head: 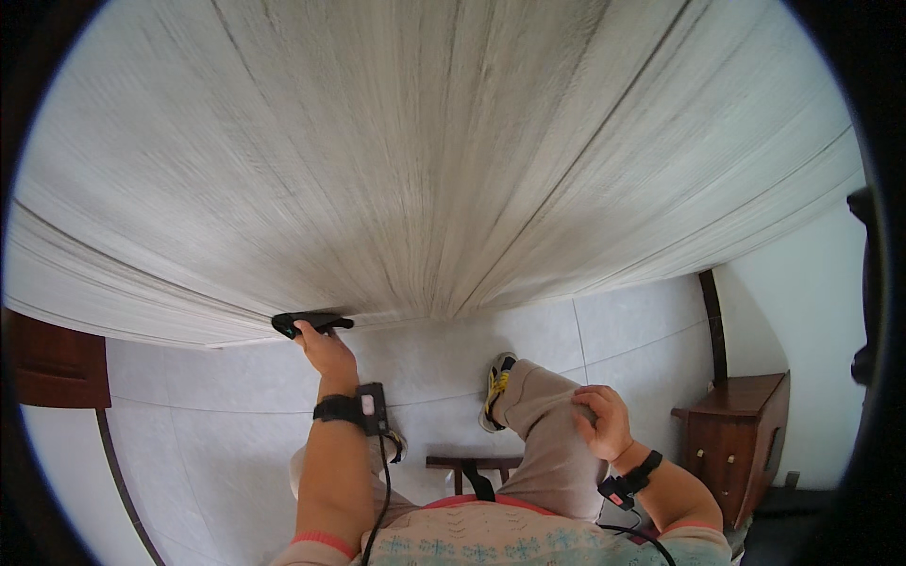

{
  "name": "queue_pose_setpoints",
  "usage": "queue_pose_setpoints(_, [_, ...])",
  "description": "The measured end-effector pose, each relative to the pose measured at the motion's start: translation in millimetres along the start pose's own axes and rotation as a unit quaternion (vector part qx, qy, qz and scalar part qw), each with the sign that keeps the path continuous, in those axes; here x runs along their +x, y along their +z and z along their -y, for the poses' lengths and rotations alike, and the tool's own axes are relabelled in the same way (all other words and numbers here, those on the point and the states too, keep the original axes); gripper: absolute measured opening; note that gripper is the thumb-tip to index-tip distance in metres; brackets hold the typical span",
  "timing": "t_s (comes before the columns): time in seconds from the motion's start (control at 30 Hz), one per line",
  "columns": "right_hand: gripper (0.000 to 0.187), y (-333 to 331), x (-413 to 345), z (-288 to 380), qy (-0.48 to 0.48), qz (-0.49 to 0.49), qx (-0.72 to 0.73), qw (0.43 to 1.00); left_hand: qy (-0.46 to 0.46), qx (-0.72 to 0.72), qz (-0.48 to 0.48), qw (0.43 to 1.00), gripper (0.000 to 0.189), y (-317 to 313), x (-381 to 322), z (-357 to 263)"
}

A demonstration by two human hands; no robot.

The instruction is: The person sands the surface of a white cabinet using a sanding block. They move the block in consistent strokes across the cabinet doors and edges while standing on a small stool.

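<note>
My left hand [327, 350] grips a black handheld object [311, 323], whose kind I cannot tell, low against the wood-grain panelled surface [425, 177] that rises before me. On my raised thigh, in beige trousers [555, 424], rests my right hand [604, 422], its fingers bent over the cloth near the knee; it holds no object that I can see. Each wrist wears a black strap with a small device and a cable.
Grey floor tiles [241, 439] lie below. A dark red wooden cabinet [732, 439] with small knobs stands at the right by a white wall [778, 318]. Brown wooden furniture [60, 361] is at the far left. Beneath me shows part of a wooden stool [442, 463].
</note>
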State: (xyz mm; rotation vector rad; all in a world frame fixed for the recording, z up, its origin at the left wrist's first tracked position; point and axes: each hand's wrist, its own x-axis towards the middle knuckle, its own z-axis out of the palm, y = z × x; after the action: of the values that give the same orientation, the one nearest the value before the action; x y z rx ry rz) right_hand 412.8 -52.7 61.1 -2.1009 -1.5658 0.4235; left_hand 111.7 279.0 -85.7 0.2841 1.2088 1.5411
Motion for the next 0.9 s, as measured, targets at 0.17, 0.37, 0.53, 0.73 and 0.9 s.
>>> queue_pose_setpoints(0.17, [0.023, -3.5, 4.9, 3.9, -0.005, 0.015, 0.007, 1.000, -0.252, -0.149, -0.008, 0.956, 0.050, -29.7, 48.9, 34.3])
queue_pose_setpoints(0.37, [0.026, 0.0, 7.6, 6.8, -0.018, 0.013, 0.025, 0.999, -0.329, -0.181, 0.033, 0.926, 0.052, -37.0, 46.0, 92.0])
queue_pose_setpoints(0.53, [0.025, 4.1, 5.1, 2.7, -0.027, 0.013, 0.027, 0.999, -0.017, 0.420, 0.359, 0.834, 0.050, -35.1, 49.3, 87.7])
queue_pose_setpoints(0.73, [0.024, 10.2, -6.7, -9.6, -0.042, -0.016, 0.028, 0.999, -0.228, -0.135, 0.137, 0.954, 0.047, 13.9, -2.3, 21.6])
queue_pose_setpoints(0.9, [0.024, 15.3, -14.0, -19.2, -0.046, -0.036, 0.024, 0.998, 0.027, 0.085, 0.266, 0.960, 0.050, 59.0, -59.4, -61.9])
